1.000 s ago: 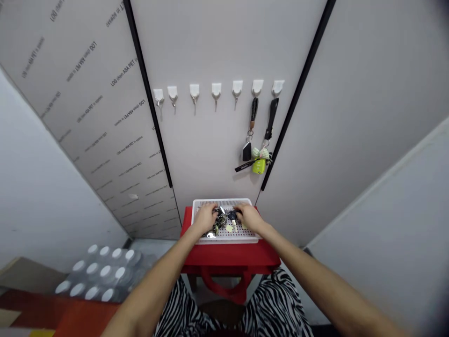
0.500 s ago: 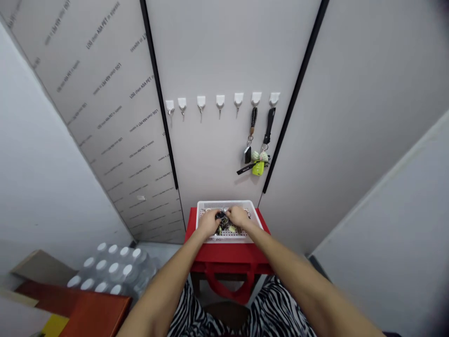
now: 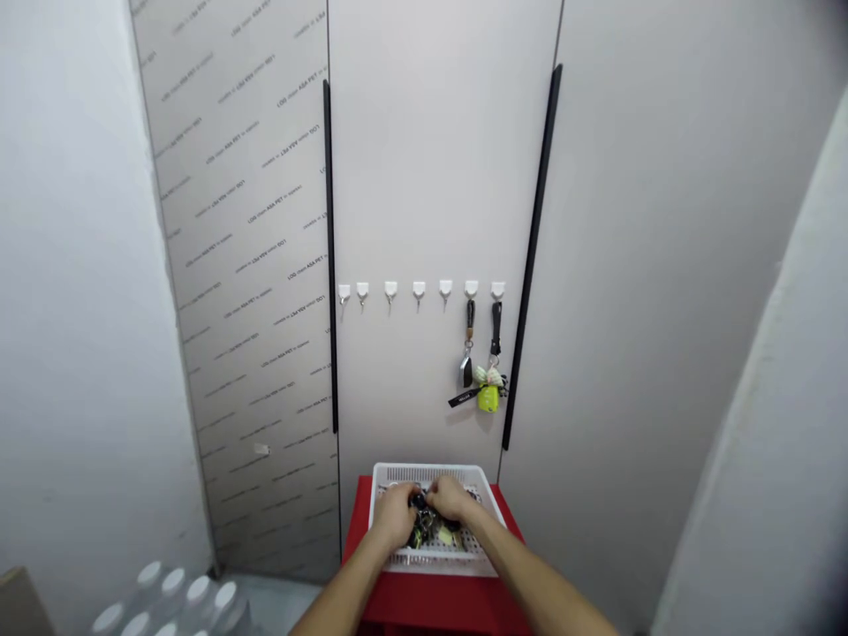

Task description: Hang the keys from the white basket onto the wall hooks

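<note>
Both of my hands are down in a white perforated basket [image 3: 397, 475] that stands on a red stool [image 3: 457, 605]. My left hand [image 3: 395, 517] and my right hand [image 3: 451, 497] have their fingers curled together over a tangle of keys and key rings [image 3: 430, 528], gripping a dark key fob between them. On the wall above runs a row of white hooks [image 3: 390, 290]. A key on a dark strap [image 3: 467, 353] hangs from one hook. A strap with a lime-green fob [image 3: 488, 393] hangs from the rightmost hook.
Grey cabinet doors with black vertical handles [image 3: 530, 265] fill the wall. A pack of white-capped bottles [image 3: 172, 601] stands on the floor at the lower left. White walls close in on both sides.
The camera has tilted upward, so the basket and my hands now sit lower in view. My hands have drawn together over the keys at the basket's middle.
</note>
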### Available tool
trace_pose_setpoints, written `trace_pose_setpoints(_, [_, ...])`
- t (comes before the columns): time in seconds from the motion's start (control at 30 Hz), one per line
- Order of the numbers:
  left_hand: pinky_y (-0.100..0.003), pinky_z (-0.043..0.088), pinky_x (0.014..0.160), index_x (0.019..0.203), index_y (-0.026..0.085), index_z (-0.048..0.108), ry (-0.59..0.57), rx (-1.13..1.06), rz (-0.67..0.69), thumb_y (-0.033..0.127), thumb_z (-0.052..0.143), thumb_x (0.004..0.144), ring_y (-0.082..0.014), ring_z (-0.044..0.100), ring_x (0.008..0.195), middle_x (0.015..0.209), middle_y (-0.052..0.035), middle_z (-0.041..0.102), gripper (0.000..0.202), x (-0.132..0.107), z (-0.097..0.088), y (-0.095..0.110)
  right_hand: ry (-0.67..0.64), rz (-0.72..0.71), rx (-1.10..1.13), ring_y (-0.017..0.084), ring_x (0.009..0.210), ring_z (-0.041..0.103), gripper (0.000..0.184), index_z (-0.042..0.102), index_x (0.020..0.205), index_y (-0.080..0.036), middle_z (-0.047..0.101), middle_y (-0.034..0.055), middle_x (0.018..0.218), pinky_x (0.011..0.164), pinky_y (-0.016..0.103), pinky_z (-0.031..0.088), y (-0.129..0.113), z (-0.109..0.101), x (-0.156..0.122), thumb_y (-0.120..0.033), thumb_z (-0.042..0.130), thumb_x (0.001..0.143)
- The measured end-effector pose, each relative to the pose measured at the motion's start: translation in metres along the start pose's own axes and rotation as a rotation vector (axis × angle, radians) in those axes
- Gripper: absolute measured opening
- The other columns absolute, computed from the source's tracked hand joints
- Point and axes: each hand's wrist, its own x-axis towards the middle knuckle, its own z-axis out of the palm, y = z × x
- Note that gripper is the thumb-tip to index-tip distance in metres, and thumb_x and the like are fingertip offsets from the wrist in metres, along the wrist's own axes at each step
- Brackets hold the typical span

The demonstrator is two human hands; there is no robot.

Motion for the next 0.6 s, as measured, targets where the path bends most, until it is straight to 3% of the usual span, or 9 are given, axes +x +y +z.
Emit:
trace_pose_setpoints(0.1, [-0.023, 0.033, 0.073, 0.089, 0.020, 0.051, -0.003, -0.001, -0.006, 0.011, 0.041, 0.061, -0.0136, 0.048, 0.084, 0.092, -0.0020, 0.055, 0.031, 0.000, 0.000, 0.000, 0.000, 0.015, -0.008, 0.013, 0.055, 0.051, 0.010, 0.057, 0.053, -0.015, 0.057, 0.0015, 0.052, 0.047, 0.020, 0.032, 0.000, 0.004, 0.003, -0.018, 0.048, 0.055])
trace_pose_setpoints(0.37, [-0.021, 0.034, 0.071, 0.088, 0.022, 0.051, -0.023, 0.053, -0.012, 0.014, 0.041, 0.062, -0.0124, 0.048, 0.084, 0.090, -0.0002, 0.056, 0.029, 0.001, 0.002, 0.001, 0.027, 0.059, 0.075, 0.010, 0.054, 0.049, 0.016, 0.058, 0.066, -0.012, 0.058, 0.0023, 0.059, 0.047, 0.017, 0.031, 0.001, 0.011, 0.004, -0.013, 0.048, 0.054])
trace_pose_setpoints(0.5, [-0.023, 0.034, 0.072, 0.091, 0.023, 0.050, -0.037, 0.113, -0.025, 0.014, 0.039, 0.064, -0.0140, 0.047, 0.086, 0.092, -0.0014, 0.055, 0.030, -0.003, 0.001, 0.002, 0.006, 0.068, 0.154, 0.009, 0.047, 0.045, 0.008, 0.056, 0.053, -0.012, 0.053, 0.0000, 0.048, 0.044, 0.018, 0.029, 0.000, 0.011, 0.001, -0.016, 0.049, 0.054])
trace_pose_setpoints(0.6, [-0.025, 0.034, 0.073, 0.090, 0.022, 0.050, -0.048, 0.105, -0.049, 0.017, 0.040, 0.065, -0.0157, 0.047, 0.088, 0.093, -0.0026, 0.054, 0.028, -0.004, -0.001, 0.005, 0.055, 0.069, 0.227, 0.008, 0.046, 0.044, 0.006, 0.055, 0.053, -0.013, 0.051, -0.0017, 0.046, 0.043, 0.017, 0.028, -0.002, 0.006, -0.001, -0.017, 0.050, 0.053])
